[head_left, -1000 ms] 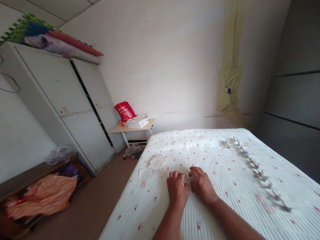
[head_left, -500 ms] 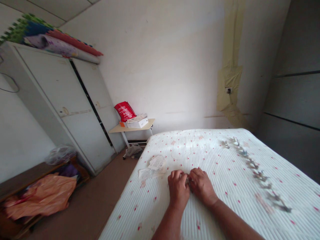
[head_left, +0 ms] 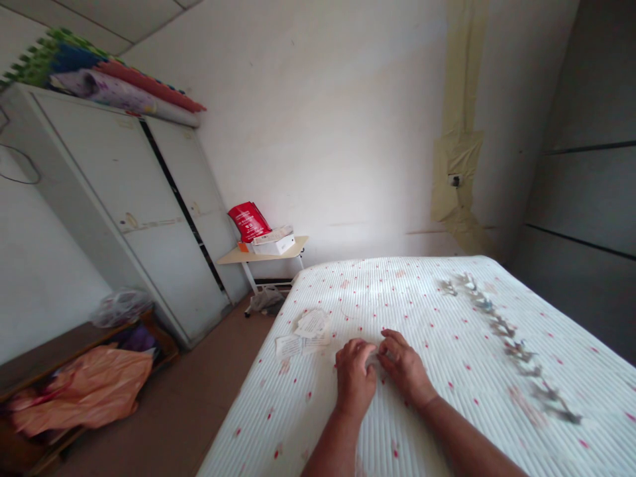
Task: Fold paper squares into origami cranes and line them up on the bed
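Nearest, two bare forearms reach over a white, ribbed cloth bed cover with small red marks [head_left: 422, 311]; at their ends the left hand [head_left: 355, 374] and the right hand [head_left: 405, 364] face each other, slightly apart. The left hand's fingers are bent and drawn together, its thumb below them; the right hand is looser, forefinger reaching forward and the other fingers curled inward; whether either one truly pinches, I cannot tell, since the knuckles cover the tips. In the narrow gap between them, low over the cover, sits a small, pale, flat-looking scrap, apparently paper [head_left: 372, 358]; most of it is hidden. If it is paper, it should weigh almost nothing, crease readily, keep a fold and tear under a sharp pull; a light pinch at opposite edges, thumb beneath and forefinger on top, would suit it best; the soft, ridged cover probably gives poor backing for a crisp crease.

To the right, a slanting row of small, grey-white, angular figures [head_left: 519, 349] runs away across the cover; they are blurred, but they look light and easily crushed, so a hold at a thick middle seems safer than at a thin point. Beyond the left hand, cream-coloured paper pieces with dark print [head_left: 312, 323] lie overlapping; thin and loose, they would probably lift best by one free edge.

Farther off, a small beige-topped table [head_left: 231, 257] bears a shiny red plastic bag [head_left: 248, 222] and a white box [head_left: 275, 246].
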`<state>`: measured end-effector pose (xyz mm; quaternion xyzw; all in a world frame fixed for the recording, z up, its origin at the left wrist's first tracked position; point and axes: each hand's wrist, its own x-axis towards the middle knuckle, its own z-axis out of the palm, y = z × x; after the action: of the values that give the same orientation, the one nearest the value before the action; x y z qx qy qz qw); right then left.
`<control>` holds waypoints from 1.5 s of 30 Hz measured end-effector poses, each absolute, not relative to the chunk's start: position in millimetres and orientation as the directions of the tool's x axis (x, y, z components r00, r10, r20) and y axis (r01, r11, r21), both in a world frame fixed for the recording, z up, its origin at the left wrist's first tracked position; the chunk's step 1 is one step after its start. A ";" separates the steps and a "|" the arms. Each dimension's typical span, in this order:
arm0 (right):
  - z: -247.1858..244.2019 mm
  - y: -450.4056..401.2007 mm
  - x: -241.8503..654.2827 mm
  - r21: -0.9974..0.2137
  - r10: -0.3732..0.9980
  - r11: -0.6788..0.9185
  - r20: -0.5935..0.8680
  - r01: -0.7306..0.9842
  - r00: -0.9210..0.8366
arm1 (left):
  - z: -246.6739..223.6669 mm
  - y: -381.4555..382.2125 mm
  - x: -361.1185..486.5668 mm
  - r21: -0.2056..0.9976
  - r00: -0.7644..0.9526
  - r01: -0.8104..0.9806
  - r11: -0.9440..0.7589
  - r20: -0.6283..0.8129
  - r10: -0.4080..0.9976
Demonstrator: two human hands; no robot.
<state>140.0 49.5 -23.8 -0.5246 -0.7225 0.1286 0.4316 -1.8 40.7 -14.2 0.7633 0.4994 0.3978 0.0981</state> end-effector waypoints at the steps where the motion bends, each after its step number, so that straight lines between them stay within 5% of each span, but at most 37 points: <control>1: -23.9 49.7 140.4 -0.650 0.871 0.415 0.485 0.636 -0.074 | -15.1 41.3 -2.1 0.559 0.179 0.674 -0.483 0.510 0.841; 9: -22.2 50.9 140.8 -0.686 0.850 0.467 0.523 0.558 -0.068 | -21.2 46.1 -3.9 0.685 0.143 0.506 -0.525 0.533 0.834; 19: -18.4 49.8 141.2 -0.730 0.817 0.545 0.573 0.411 -0.066 | -21.5 49.4 -5.8 0.734 0.081 0.521 -0.436 0.465 0.881; 32: -11.7 50.7 147.3 -0.964 0.969 0.247 0.243 0.098 -0.050 | -14.5 51.3 -13.1 0.774 0.003 0.457 -0.438 0.491 0.871; 45: -7.7 47.8 148.3 -0.917 0.937 0.351 0.345 0.191 -0.063 | -7.8 46.2 -12.9 0.703 0.076 0.496 -0.510 0.550 0.832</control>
<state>148.3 47.8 -7.7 -0.4436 -0.6352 0.3577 0.5213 -12.9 46.2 -7.8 0.7137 0.4651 0.4957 0.1693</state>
